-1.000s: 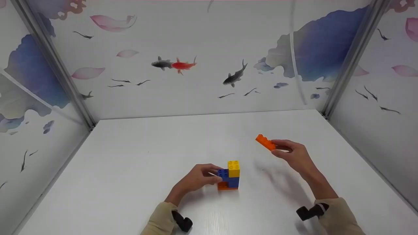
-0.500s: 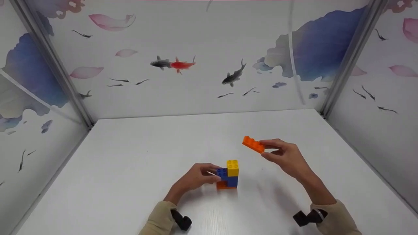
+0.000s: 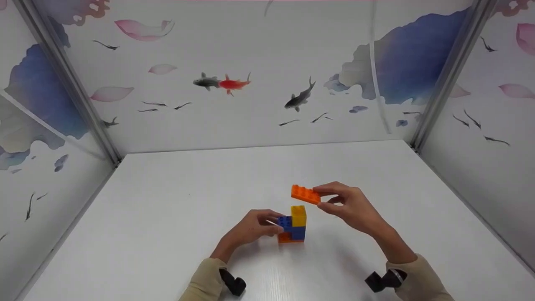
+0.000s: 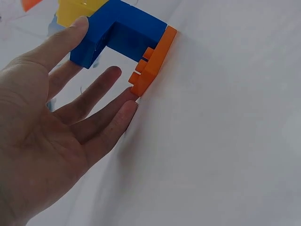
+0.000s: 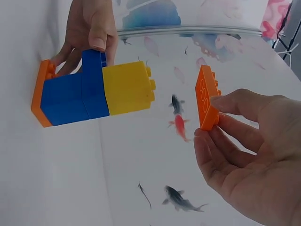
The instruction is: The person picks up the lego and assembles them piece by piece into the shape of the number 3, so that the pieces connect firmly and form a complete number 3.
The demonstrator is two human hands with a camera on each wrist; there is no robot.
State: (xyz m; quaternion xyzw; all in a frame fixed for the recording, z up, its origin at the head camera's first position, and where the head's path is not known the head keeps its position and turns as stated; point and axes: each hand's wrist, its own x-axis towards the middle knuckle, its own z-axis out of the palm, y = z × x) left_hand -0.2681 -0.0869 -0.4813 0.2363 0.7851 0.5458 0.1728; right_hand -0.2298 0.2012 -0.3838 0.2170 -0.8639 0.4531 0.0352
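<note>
A small stack of toy building bricks stands on the table. Its bottom is a flat orange brick [image 4: 157, 59], with blue bricks [image 5: 66, 100] above it and a yellow brick [image 3: 298, 216] topmost on the right side. An open gap shows under the overhanging blue part in the left wrist view. My left hand [image 3: 250, 228] pinches that blue overhang between thumb and forefinger, its other fingers spread by the orange base. Above the yellow brick, my right hand [image 3: 349, 205] holds a flat orange brick [image 3: 304, 194] by one end, studs upward, apart from the stack.
The white table [image 3: 175, 188] is bounded by a back wall [image 3: 250, 121] and side walls printed with fish and petals. Grey metal posts [image 3: 443, 83] stand at the corners. Black camera mounts [image 3: 232, 282] sit on both wrists.
My right hand has carried the flat orange brick leftward and down, from well right of the stack to just above the yellow brick. The left hand and stack stay put.
</note>
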